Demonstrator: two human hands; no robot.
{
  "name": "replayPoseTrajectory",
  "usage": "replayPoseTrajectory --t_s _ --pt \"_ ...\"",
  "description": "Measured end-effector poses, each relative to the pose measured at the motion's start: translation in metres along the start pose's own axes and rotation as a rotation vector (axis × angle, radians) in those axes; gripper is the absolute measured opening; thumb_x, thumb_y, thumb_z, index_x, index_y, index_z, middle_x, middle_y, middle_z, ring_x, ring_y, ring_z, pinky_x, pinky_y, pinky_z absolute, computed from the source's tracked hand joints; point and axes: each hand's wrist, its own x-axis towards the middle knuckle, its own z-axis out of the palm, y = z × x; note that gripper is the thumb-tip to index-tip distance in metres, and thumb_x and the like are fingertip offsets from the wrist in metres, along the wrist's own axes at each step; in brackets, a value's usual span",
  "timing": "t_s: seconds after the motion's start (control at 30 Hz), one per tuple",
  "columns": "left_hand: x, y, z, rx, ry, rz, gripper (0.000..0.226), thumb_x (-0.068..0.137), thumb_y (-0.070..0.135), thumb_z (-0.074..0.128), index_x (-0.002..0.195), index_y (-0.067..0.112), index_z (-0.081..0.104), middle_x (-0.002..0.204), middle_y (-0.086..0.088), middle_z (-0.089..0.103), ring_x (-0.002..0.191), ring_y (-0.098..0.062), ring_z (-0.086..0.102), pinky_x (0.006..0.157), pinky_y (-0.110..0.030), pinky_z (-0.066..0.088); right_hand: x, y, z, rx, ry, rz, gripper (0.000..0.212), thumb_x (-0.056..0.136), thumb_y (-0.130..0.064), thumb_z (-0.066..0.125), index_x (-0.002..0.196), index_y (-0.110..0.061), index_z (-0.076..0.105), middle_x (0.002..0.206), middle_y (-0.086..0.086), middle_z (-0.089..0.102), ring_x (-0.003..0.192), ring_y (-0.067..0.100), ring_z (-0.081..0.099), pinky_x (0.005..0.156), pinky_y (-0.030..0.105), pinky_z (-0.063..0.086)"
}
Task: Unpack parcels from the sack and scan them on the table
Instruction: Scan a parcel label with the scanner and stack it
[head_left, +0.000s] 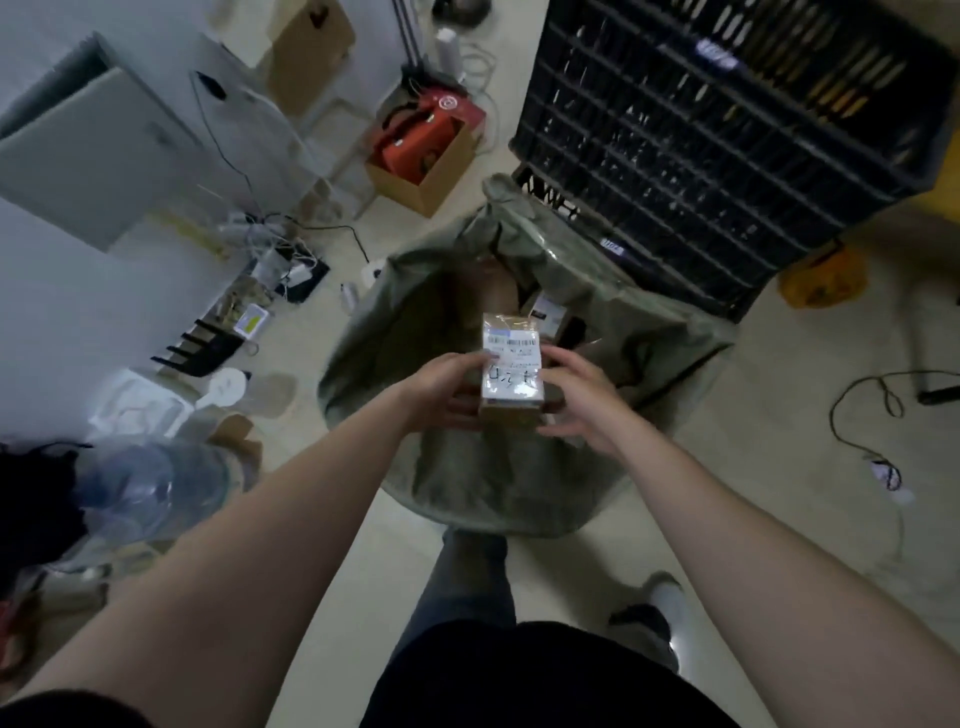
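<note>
1. Dark clothing (545, 686) and one leg (467, 582) filled 6 o'clock; the person stood right over the sack (374, 332), probably for an easy reach in.
2. Left hand (447, 387) and right hand (582, 402) clasped the parcel (511, 374) from opposite sides, fingers curled round it.
3. Its label (511, 358) faced up, probably so the barcode could be read and scanned.
4. At centre frame, the parcel hung above the sack's open mouth, lifted out but not at the table.
5. More parcels (550, 312) lay inside, at the held one's 12 o'clock.
6. Black crates (701, 130) stood at 1 o'clock against the sack; a pale surface at 9 o'clock, probably the table (62, 312), lay well apart.
</note>
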Motion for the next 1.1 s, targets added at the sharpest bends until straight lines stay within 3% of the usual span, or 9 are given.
replayPoseTrajectory --t_s 0.17,0.3,0.5,0.63,0.83,0.93,1.1 --pt "0.087 0.000 -0.048 -0.007 -0.102 -0.108 0.042 0.097 0.033 0.066 0.134 0.013 0.060 0.120 -0.012 0.074 0.099 -0.030 0.074 0.081 -0.049 0.062 0.066 0.021 0.036 0.116 0.112 0.167 0.022 0.097 -0.024 0.069 0.118 -0.032 0.068 0.119 0.002 0.073 0.106 0.026 0.071 0.086 0.049 0.059" --pt "0.141 0.007 -0.061 0.032 -0.119 -0.139 0.035 0.096 0.041 0.066 0.124 0.020 0.064 0.122 -0.010 0.072 0.101 -0.032 0.073 0.076 -0.046 0.064 0.115 0.031 0.045 0.219 0.127 0.264 0.026 0.096 -0.033 0.070 0.121 -0.037 0.063 0.120 -0.003 0.067 0.108 0.035 0.067 0.092 0.053 0.054" --pt "0.208 0.009 -0.075 -0.049 -0.105 -0.161 0.057 0.091 0.045 0.071 0.139 0.021 0.051 0.125 -0.013 0.069 0.106 -0.035 0.071 0.081 -0.049 0.064 0.188 0.037 0.057 0.452 0.133 0.273 0.037 0.094 -0.030 0.072 0.130 -0.032 0.060 0.128 0.006 0.070 0.113 0.033 0.068 0.087 0.046 0.057" --pt "0.247 0.008 -0.083 -0.068 -0.124 -0.203 0.062 0.086 0.058 0.071 0.137 0.026 0.056 0.128 -0.009 0.068 0.112 -0.032 0.068 0.082 -0.044 0.061 0.217 0.045 0.059 0.474 0.132 0.271 0.036 0.093 -0.033 0.073 0.127 -0.034 0.060 0.128 0.005 0.069 0.116 0.032 0.066 0.092 0.047 0.056" --pt "0.280 0.028 -0.047 -0.147 -0.383 -0.243 0.052 0.095 0.065 0.053 0.126 0.026 0.068 0.124 -0.006 0.070 0.115 -0.029 0.067 0.080 -0.047 0.062 0.219 0.060 0.019 0.683 0.416 0.279 0.050 0.093 -0.043 0.067 0.137 -0.021 0.058 0.125 0.015 0.068 0.107 0.034 0.069 0.084 0.043 0.059" --pt "0.289 0.035 -0.024 -0.090 -0.388 -0.232 0.046 0.097 0.061 0.053 0.123 0.026 0.067 0.134 -0.003 0.067 0.119 -0.031 0.064 0.092 -0.050 0.057 0.223 0.062 0.000 0.667 0.511 0.297 0.057 0.089 -0.041 0.075 0.138 -0.018 0.055 0.121 0.019 0.071 0.104 0.036 0.072 0.088 0.047 0.061" --pt "0.305 0.038 -0.011 0.009 -0.397 -0.186 0.043 0.096 0.055 0.058 0.126 0.025 0.068 0.125 -0.003 0.073 0.118 -0.029 0.065 0.101 -0.051 0.052 0.237 0.073 -0.002 0.682 0.575 0.321 0.061 0.082 -0.037 0.083 0.135 -0.019 0.058 0.123 0.015 0.071 0.110 0.035 0.070 0.090 0.053 0.060"
